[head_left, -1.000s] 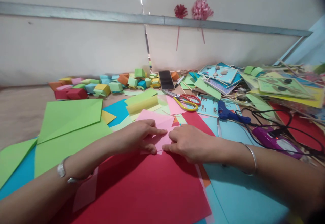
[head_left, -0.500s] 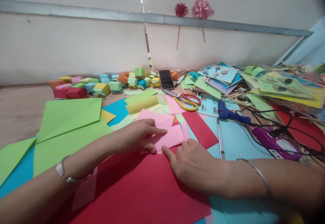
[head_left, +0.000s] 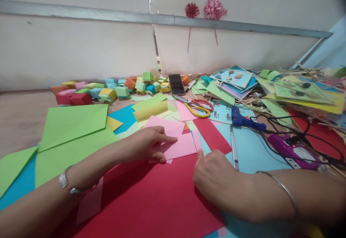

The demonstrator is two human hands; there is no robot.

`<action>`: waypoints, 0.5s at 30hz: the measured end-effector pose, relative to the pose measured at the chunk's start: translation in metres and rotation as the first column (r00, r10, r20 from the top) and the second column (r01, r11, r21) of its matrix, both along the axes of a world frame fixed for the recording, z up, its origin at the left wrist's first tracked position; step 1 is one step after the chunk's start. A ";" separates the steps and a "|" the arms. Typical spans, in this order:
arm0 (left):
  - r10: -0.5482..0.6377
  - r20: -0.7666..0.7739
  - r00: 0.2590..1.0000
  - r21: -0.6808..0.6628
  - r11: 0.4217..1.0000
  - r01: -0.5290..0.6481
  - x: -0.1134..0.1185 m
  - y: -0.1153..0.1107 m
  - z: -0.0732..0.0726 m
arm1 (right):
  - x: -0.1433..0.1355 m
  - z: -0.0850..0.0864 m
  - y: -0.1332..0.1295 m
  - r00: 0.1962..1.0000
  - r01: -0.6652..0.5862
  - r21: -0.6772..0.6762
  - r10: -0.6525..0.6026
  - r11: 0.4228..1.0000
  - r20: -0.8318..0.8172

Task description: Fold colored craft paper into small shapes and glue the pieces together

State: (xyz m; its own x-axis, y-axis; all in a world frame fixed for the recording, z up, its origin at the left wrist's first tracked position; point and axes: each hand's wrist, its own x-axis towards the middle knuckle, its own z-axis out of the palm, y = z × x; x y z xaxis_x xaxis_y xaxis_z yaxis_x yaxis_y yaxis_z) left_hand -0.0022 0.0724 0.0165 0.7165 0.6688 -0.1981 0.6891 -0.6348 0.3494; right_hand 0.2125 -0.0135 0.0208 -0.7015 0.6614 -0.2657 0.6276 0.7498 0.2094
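A small folded piece of pink paper [head_left: 181, 148] lies at the far edge of a large red sheet [head_left: 151, 198]. My left hand [head_left: 148, 142] rests on its left part, with index finger stretched across it and thumb by the near edge. At the right end of the pink paper, my right hand [head_left: 216, 176] has its fingers curled in and its thumb tip at the corner. Nothing shows inside the curled fingers. Just beyond lie another pink sheet [head_left: 164, 123] and a red strip [head_left: 212, 135].
Scissors [head_left: 198, 107], a phone [head_left: 176, 84] and a cutter knife [head_left: 234, 149] lie farther back. A blue glue gun [head_left: 245, 120] and purple power strip [head_left: 292, 151] trail black cables at right. Paper blocks [head_left: 108, 94] line the wall; green sheets [head_left: 77, 122] lie left.
My right hand has slid right along the near edge of the folded pink paper, from its middle to its right corner. My left hand stays in place on the paper.
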 end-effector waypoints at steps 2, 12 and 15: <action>0.004 0.007 1.000 -0.001 1.000 -0.004 0.001 0.000 0.001 | 0.000 -0.003 0.001 0.996 0.037 0.106 -0.028 0.994 -0.088; 0.093 0.049 0.994 -0.008 0.996 -0.093 0.010 -0.007 0.000 | 0.001 -0.018 0.011 0.982 -0.147 0.231 0.171 0.962 -0.085; 0.209 0.036 0.977 0.080 0.974 -0.211 0.021 -0.017 -0.005 | -0.001 -0.015 0.009 0.983 -0.173 0.203 0.181 0.964 -0.020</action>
State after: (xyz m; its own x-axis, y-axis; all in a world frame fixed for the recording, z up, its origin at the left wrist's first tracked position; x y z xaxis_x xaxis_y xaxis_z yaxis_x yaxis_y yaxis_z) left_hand 0.0185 0.0557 0.0114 0.5629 0.8181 -0.1179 0.8009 -0.5046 0.3225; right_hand 0.2116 -0.0041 0.0054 -0.8190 0.5629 -0.1115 0.4994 0.7949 0.3446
